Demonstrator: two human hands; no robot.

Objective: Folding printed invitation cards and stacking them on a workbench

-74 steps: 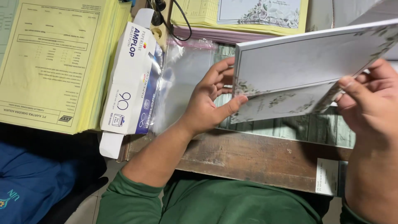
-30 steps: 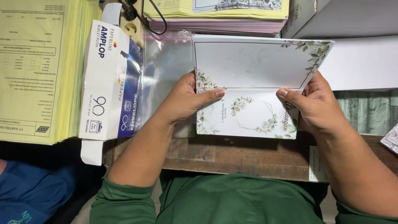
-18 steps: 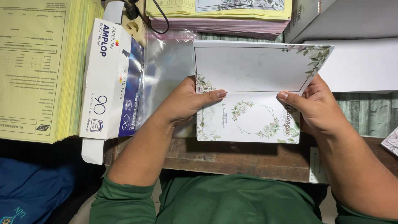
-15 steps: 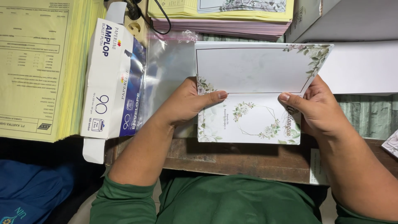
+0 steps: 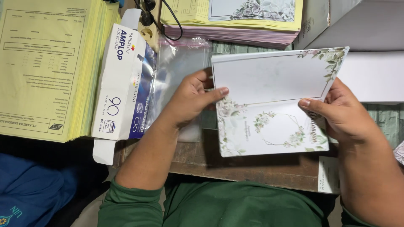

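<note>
A white card with green leaf and flower print (image 5: 269, 105) is folded open between both hands above a wooden table. My left hand (image 5: 191, 98) pinches its left edge, thumb on the front at the fold. My right hand (image 5: 343, 113) grips the right edge the same way. Under my left hand lies a clear plastic sleeve (image 5: 179, 71), flat on the table, reaching up toward the paper stacks.
A white and blue envelope box (image 5: 124, 84) lies left of the sleeve. A thick stack of yellow forms (image 5: 46, 67) fills the far left. Yellow and pink paper stacks (image 5: 235, 21) sit at the top, a grey box (image 5: 362, 29) at top right. The table's front edge (image 5: 252, 174) is near my body.
The card came down from a tilted hold at the right to the middle, folded open. Since a second ago it has shifted slightly right; both hands keep the same hold.
</note>
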